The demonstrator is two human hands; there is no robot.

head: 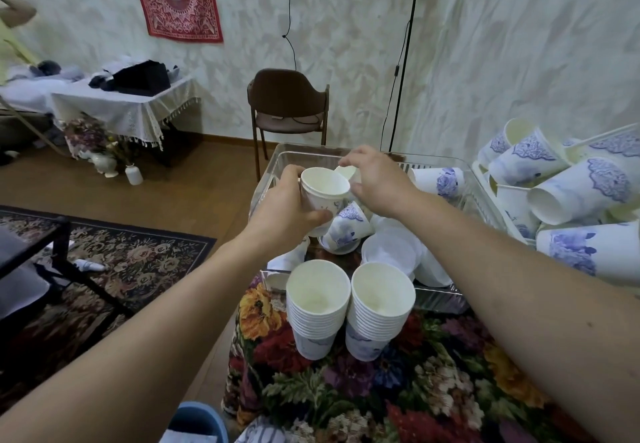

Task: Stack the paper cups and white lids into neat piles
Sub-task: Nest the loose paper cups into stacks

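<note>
no readable text, paper cups (585, 189) bear only blue floral prints (no lettering)

Counter (450, 390) covered with a floral-patterned cloth. Standing directly on it, near edge: two upright stacks of paper cups, left stack (317, 307) and right stack (379, 309) just beside each other. Behind them, a clear plastic bin (440, 298); at right, a white basket (485, 179).
</note>
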